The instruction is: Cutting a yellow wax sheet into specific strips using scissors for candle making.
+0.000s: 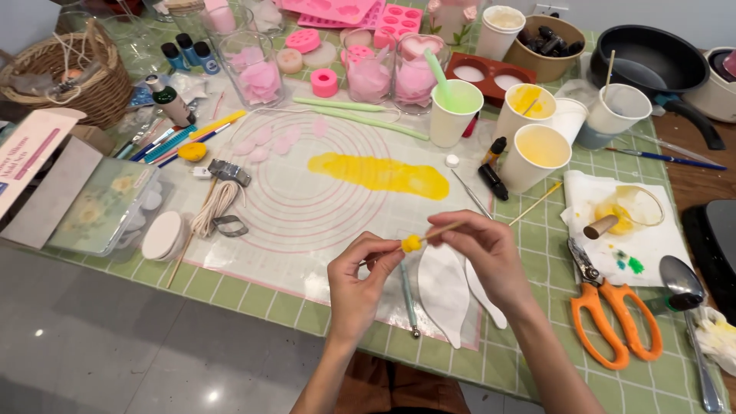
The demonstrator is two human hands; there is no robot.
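Head view: we pinch a small yellow ball (412,244) on a thin wooden stick (442,231) between both hands, above the worktop (230,280). Left hand (360,280) closes its fingertips on the ball; right hand (484,253) grips the stick. Orange scissors (613,314) lie to the right.

bright even overhead light — soft shadows, floor glare, sharp focus

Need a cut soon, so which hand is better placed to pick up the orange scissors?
Probably the right hand: the orange scissors lie on its side of the green cloth. The left hand is farther off, pinching at the yellow ball on the thin stick, which the right would have to release.
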